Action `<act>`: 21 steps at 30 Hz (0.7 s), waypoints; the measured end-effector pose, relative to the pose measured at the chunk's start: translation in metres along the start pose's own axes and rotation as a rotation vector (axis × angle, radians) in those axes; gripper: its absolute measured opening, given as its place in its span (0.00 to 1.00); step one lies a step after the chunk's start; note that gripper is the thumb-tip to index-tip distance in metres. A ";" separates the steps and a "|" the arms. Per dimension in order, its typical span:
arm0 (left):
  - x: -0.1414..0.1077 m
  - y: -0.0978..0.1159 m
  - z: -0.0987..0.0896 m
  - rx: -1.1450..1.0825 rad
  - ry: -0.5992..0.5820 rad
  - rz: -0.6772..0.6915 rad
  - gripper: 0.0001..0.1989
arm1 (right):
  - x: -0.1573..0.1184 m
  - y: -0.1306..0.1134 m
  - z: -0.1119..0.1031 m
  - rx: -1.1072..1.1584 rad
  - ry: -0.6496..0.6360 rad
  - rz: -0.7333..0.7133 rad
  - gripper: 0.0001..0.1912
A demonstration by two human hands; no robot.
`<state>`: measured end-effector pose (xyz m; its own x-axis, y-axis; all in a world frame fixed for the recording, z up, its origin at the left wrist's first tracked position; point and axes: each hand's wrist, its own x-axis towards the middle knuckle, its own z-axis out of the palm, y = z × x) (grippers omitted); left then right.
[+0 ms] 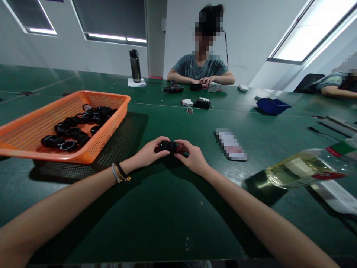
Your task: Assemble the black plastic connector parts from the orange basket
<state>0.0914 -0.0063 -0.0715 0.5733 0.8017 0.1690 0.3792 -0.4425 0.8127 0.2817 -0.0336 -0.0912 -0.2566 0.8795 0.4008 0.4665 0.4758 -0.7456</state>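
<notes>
Black plastic, by its look, the part (pixel 170 147) sits between both hands, right of the basket (pixel 96 150) and over the green table (pixel 156 216); whether it touches the tabletop I can't tell. I'd judge the step in hand to be two-handed work on this one piece; turning or fitting, I can't say which. From here I'd say the next move calls for keeping both ends in line, the left side steady while the right does the finer work. On my feed the left hand (pixel 149 153) grips the left end, thumb in front and fingers curled over; the right hand (pixel 193 156) pinches the other end between thumb and fingertips, a gap showing inside the curl. Both forearms (pixel 74 201) slant in from the lower corners and converge. More black pieces (pixel 61 129) lie in the basket.
</notes>
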 end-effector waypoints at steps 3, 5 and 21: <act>0.000 0.002 0.000 -0.003 -0.005 -0.016 0.17 | 0.000 0.001 0.001 0.021 0.013 0.009 0.20; -0.001 0.004 0.000 0.001 -0.008 -0.018 0.17 | 0.000 0.002 0.001 0.015 0.012 0.015 0.19; 0.000 0.001 0.001 -0.001 0.003 -0.013 0.17 | 0.001 0.007 0.002 0.034 -0.001 0.039 0.18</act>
<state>0.0923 -0.0067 -0.0711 0.5660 0.8088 0.1597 0.3862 -0.4313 0.8153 0.2827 -0.0292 -0.0968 -0.2395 0.8973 0.3708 0.4473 0.4410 -0.7781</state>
